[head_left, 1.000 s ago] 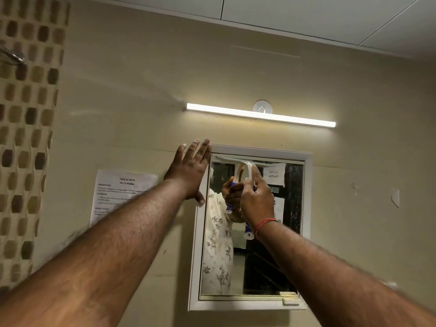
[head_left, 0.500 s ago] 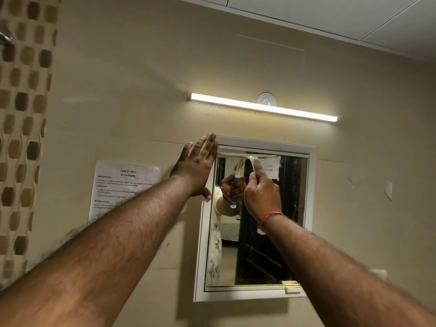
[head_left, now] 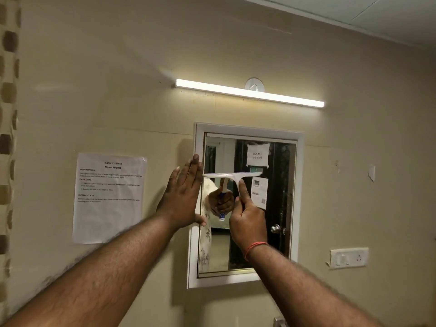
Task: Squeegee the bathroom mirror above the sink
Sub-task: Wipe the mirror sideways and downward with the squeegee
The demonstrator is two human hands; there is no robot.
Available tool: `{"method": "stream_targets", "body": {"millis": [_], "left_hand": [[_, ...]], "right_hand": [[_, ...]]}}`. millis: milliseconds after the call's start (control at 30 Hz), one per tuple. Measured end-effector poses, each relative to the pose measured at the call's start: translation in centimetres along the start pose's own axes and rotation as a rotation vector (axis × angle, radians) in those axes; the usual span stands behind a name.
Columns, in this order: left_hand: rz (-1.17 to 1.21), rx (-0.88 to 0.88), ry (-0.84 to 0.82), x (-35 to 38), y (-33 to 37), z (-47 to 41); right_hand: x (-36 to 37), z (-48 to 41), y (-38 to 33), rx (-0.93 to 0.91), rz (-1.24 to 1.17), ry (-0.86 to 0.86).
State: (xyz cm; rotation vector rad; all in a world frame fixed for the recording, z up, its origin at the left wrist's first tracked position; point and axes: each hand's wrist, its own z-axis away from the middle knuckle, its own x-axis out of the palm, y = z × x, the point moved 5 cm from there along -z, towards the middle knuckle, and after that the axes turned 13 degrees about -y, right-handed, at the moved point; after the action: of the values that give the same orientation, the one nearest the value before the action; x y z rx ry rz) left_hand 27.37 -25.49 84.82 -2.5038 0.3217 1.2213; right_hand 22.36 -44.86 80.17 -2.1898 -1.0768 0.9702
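Observation:
A white-framed mirror (head_left: 280, 208) hangs on the beige wall. My right hand (head_left: 247, 218) grips the handle of a white squeegee (head_left: 232, 176), index finger stretched up along the neck. The blade lies level against the glass in the upper left part of the mirror, about a third of the way down. My left hand (head_left: 182, 197) is flat and open, palm pressed against the mirror's left frame edge and the wall beside it. The glass reflects my hand and the squeegee's blue handle end.
A lit tube light (head_left: 250, 92) runs above the mirror. A printed paper sheet (head_left: 108, 197) is taped to the wall at left. A switch and socket plate (head_left: 349, 257) sits right of the mirror. A metal fitting (head_left: 279, 322) shows at the bottom edge.
My right hand has drawn the squeegee down from the mirror's top edge to about a third of the way down. My left hand has slid lower along the left frame. The view has tilted.

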Motion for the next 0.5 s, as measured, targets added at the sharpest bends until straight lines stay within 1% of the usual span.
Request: {"method": "stream_targets", "body": {"millis": [100,500], "left_hand": [[0.010,0.003,0.001,1.7,0.5,1.3],[0.014,0.007,-0.133,8.9,2.3,7.4]], "right_hand": [[0.6,1.6,1.3,0.036,-0.003,0.000],[5.3,10.3,9.8,0.127,0.101,-0.046]]}}
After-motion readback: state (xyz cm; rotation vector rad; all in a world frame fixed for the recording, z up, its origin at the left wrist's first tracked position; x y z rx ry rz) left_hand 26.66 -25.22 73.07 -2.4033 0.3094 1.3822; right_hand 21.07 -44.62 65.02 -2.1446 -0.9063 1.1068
